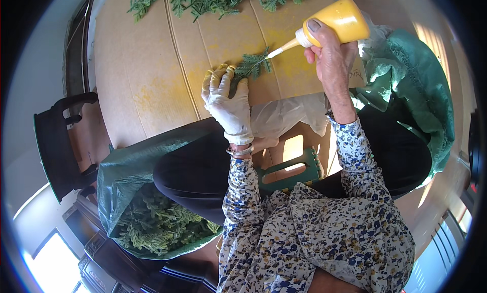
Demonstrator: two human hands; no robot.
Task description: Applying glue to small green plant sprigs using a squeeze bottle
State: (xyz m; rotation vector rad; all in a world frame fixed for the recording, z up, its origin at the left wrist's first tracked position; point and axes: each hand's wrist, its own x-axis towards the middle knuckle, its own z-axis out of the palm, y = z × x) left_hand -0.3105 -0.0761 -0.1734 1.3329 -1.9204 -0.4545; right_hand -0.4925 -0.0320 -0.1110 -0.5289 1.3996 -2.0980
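Observation:
On the cardboard lies a small green needle sprig (255,65), like a piece of artificial fir. My left hand (227,100), in a white glove with yellow-stained fingertips, is closed on the sprig's near left end. My right hand (332,55) is bare and wraps around a yellow squeeze bottle (345,22). The bottle is tilted, its long narrow nozzle pointing down and left. The white nozzle tip meets the sprig's right end or sits just over it; which one I cannot tell. The cardboard (147,55) has yellow smears and fold lines.
More green sprigs (203,0) are heaped along the cardboard's far edge. A green bag (162,219) full of sprigs stands at the lower left, and another green sack (416,85) lies at the right. Between my legs is a green stool (284,171). A dark chair (63,141) stands at the left.

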